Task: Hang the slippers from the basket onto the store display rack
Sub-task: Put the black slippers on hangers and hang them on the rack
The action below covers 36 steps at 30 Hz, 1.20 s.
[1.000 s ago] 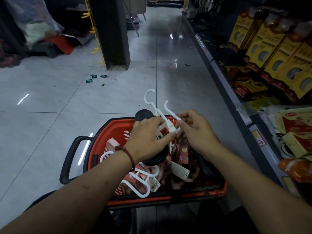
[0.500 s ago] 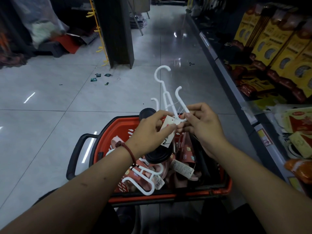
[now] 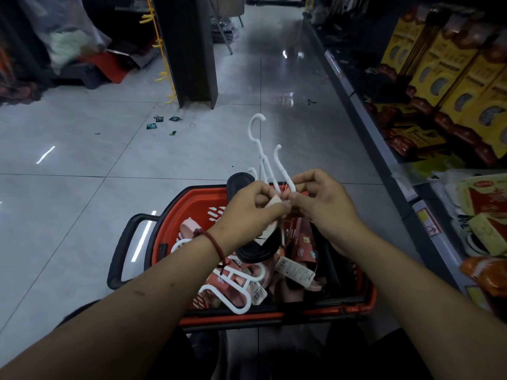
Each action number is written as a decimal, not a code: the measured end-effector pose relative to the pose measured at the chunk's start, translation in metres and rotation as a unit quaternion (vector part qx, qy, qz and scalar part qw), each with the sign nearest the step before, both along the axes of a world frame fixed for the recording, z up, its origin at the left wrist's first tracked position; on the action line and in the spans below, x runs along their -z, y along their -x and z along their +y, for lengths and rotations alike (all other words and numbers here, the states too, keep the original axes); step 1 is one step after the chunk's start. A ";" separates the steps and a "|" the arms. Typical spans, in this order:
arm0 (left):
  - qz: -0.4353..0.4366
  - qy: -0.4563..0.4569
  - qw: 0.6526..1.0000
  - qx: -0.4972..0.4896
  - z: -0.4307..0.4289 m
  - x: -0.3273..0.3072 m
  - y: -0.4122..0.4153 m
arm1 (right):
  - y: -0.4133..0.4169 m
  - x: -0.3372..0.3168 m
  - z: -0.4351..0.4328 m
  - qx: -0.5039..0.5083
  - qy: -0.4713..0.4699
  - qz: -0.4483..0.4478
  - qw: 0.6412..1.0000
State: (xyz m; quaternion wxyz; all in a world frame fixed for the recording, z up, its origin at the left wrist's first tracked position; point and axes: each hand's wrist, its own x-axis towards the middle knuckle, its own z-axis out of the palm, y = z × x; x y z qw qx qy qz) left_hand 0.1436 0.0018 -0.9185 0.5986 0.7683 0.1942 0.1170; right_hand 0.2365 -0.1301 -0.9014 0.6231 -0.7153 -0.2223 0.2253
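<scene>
A red shopping basket [image 3: 197,198] with a black handle stands on the floor below me, filled with several pink slippers [image 3: 189,229] on white hangers [image 3: 233,292] with paper tags. Above it I hold a black slipper [image 3: 258,250] on a white plastic hanger [image 3: 263,157] whose hooks point up and away. My left hand [image 3: 247,212] pinches the hanger's base and a tag. My right hand [image 3: 326,204] pinches the hanger's right arm, fingertips meeting my left hand.
A shelf [image 3: 384,149] with yellow boxes and packets runs along the right. A dark pillar [image 3: 189,50] with yellow hooks stands ahead on the left. Small wrappers [image 3: 162,123] litter the grey tiled floor. Bagged goods [image 3: 65,37] pile up at far left.
Both hands have lifted the hanger with the black slipper higher out of the basket, and its hooks have tilted more upright. The hands stay close together.
</scene>
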 end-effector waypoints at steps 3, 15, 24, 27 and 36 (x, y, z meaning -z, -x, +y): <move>0.026 -0.004 1.000 -0.007 0.005 -0.008 0.002 | -0.001 -0.005 -0.002 -0.007 0.024 -0.059 0.998; 0.053 -0.475 0.876 -0.063 0.022 -0.009 0.005 | -0.017 -0.015 -0.021 0.064 0.119 -0.131 0.982; -0.039 -0.448 0.892 -0.039 -0.011 -0.001 -0.009 | -0.009 -0.026 -0.017 -0.007 0.148 -0.205 0.967; -0.068 -0.425 0.901 -0.047 -0.001 0.000 -0.010 | -0.006 -0.032 -0.020 -0.055 0.156 -0.203 0.965; -0.032 -0.212 0.970 -0.113 0.004 -0.001 -0.009 | -0.002 -0.034 -0.027 -0.066 0.139 -0.193 0.969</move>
